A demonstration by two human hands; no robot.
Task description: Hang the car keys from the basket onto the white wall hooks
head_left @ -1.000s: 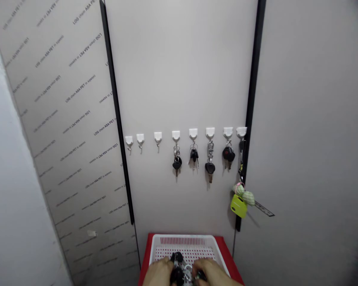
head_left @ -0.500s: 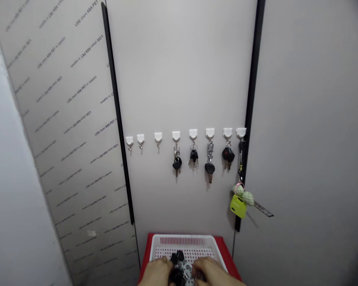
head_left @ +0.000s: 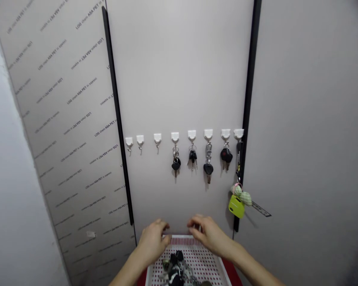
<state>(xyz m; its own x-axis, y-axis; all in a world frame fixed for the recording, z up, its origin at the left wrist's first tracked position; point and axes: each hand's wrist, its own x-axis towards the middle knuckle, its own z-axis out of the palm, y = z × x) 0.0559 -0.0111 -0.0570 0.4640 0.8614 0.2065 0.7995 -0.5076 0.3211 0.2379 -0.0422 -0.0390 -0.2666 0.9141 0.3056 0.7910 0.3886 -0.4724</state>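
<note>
My left hand [head_left: 154,241] is raised over the left rim of a white plastic basket [head_left: 220,269], its thumb and fingers apart with nothing between them. Across from it, my right hand [head_left: 208,234] hovers above the far right part of the basket, fingers bent and apart, also holding nothing. Below both hands, a pile of keys [head_left: 176,268] with black heads and metal rings lies in the basket. On the panel beyond hang several key bunches: one with black heads [head_left: 176,163], another on a metal clasp [head_left: 208,169], and one with a lime-green tag [head_left: 236,206].
White hooks run in a row across the grey panel; the three at left, including this hook [head_left: 157,138], carry nothing. Black vertical strips [head_left: 116,103] edge the panel. A red surface [head_left: 233,274] supports the basket. Printed film [head_left: 77,119] covers the left panel.
Both hands have come up out of the basket, away from the keys, and moved apart with their fingers opened. The key pile stays in the basket. The hanging bunches look the same.
</note>
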